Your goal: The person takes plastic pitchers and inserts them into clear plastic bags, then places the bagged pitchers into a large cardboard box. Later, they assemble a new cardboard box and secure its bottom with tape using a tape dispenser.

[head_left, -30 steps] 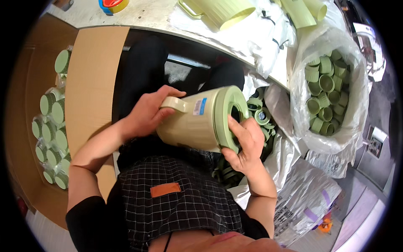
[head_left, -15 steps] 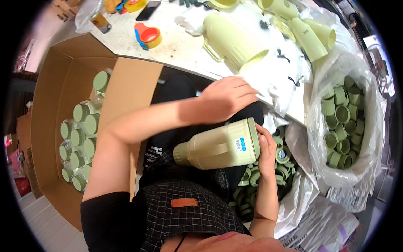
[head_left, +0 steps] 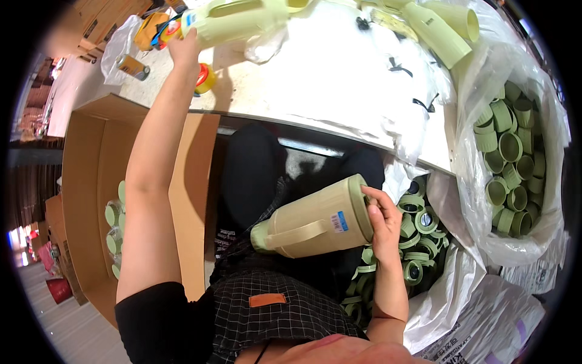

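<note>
A pale green thermos jug (head_left: 309, 221) lies tilted across my lap. Its narrow capped end points left, and its handle and a blue-and-white label face up. My right hand (head_left: 385, 227) holds it by the wide base end, fingers curled on the rim. My left arm stretches to the far left over the table, and my left hand (head_left: 183, 51) is closed at the labelled end of a second pale green jug (head_left: 242, 25). This jug casts a shadow on the tabletop, and its upper edge is cut by the picture. Below it sits a red-and-yellow tape roll (head_left: 205, 79).
An open cardboard box (head_left: 91, 182) at left holds several green-capped jugs. White table (head_left: 291, 85) spans the front, with a can (head_left: 132, 67) and green jug parts (head_left: 433, 36). At right are a plastic bag (head_left: 473, 236) of green cups and a heap of green rings (head_left: 418, 242).
My left hand has swung from above my lap to the far left. The large jug body has left the middle of the table. The lap jug tilts slightly more, still in my right hand.
</note>
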{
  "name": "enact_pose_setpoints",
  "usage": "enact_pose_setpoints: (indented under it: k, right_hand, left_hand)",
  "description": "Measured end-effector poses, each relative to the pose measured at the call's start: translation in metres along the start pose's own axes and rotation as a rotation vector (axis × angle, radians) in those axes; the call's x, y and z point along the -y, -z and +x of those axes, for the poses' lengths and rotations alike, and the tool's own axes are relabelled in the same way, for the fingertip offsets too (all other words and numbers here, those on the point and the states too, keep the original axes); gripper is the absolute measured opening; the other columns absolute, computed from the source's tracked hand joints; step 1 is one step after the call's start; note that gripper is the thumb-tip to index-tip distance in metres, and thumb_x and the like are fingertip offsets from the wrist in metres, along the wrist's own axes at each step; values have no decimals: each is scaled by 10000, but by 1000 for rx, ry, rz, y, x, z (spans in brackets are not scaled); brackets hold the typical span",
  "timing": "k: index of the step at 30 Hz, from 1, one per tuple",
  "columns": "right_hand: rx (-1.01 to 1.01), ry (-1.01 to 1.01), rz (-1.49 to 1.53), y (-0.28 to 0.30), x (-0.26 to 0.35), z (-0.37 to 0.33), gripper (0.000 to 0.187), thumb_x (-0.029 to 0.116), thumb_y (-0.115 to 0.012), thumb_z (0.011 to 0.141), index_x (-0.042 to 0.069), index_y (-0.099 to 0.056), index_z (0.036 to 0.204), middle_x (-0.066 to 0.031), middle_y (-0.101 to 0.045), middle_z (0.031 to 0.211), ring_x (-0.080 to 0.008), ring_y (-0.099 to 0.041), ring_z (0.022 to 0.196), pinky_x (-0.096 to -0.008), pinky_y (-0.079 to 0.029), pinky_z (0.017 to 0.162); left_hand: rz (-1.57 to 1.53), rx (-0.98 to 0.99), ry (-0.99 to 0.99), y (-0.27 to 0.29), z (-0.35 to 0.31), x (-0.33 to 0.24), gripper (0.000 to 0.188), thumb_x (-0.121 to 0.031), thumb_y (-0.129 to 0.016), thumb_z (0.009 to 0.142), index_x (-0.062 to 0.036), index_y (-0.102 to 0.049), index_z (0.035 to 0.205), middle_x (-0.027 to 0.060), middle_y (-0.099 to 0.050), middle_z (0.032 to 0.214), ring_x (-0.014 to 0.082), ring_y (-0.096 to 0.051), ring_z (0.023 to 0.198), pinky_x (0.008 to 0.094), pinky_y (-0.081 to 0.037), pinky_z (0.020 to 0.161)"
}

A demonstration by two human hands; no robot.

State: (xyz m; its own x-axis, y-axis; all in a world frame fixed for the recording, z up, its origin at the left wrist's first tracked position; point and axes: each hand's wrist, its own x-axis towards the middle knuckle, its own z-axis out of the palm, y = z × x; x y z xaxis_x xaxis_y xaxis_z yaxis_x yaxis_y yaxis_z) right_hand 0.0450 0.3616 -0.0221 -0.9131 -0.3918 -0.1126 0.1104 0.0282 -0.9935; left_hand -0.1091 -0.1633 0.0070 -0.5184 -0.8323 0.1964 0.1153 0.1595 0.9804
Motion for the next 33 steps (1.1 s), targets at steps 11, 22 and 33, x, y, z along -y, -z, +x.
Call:
enact_pose_setpoints:
  k: [11,22,33]
  right_hand:
    - [-44,-86,195,31,-21,18,425,18,-678,877,20,-599,1295,-11,-603,931,-65,-530,830,-191,-404,731]
    - [-34,-64,420,51,-30,66,348,46,-616,873,7,-634,1218,-41,-629,879,-80,-581,700,-204,-486,599]
    - [-245,115,403,7,-50,117,144,-21,-703,886,-5,-636,1013,-8,-655,942,-64,-593,827,-236,-503,729]
  left_hand:
    - [175,1251,-702,-95,-289,-100,60,-50,-750,758,-70,-695,770,43,-644,756,206,-620,708,335,-498,682]
    - [536,1104,-297,-168,-234,62,181,-168,-643,903,9,-665,869,128,-657,832,255,-622,770,358,-495,743]
    - [14,1268,191,-138,-307,5,225,-117,-537,994,30,-681,903,84,-728,884,135,-635,780,278,-519,752]
